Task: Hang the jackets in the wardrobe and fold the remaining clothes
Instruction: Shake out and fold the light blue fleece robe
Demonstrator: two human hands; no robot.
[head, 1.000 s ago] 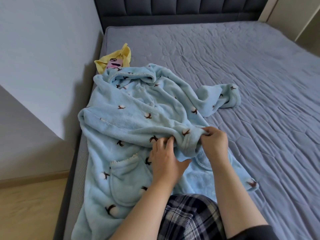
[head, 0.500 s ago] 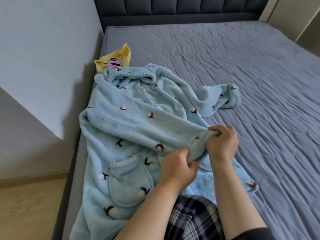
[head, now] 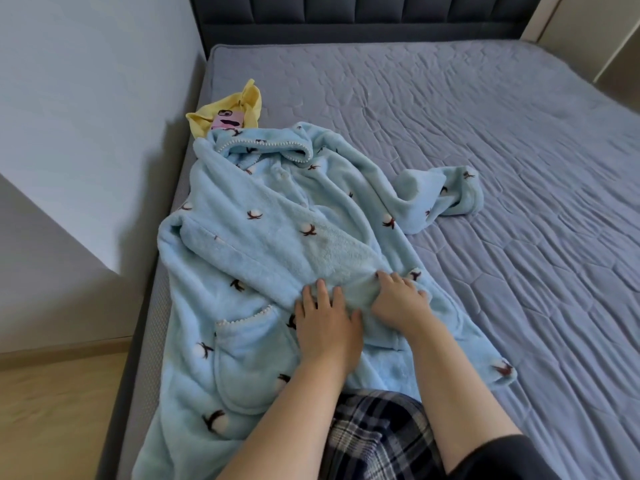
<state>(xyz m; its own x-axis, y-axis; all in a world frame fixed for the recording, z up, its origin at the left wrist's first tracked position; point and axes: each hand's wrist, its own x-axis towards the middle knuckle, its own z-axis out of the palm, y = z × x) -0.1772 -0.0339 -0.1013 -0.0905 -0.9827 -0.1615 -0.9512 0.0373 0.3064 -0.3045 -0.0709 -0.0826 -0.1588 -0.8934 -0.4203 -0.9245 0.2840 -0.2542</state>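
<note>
Here, fluffy light-blue robe, cotton-flower print, lies rumpled.

Your bed has a grey quilted cover. A blue fleece robe and a yellow garment lie on it.

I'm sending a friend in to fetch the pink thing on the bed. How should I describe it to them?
Go to the grey quilted bed, to the side along the white wall. Past the collar of the light blue fleece robe, a crumpled yellow cloth pokes out, and the small pink rectangular object lies on it. It is the only pink thing, with black markings.
</note>
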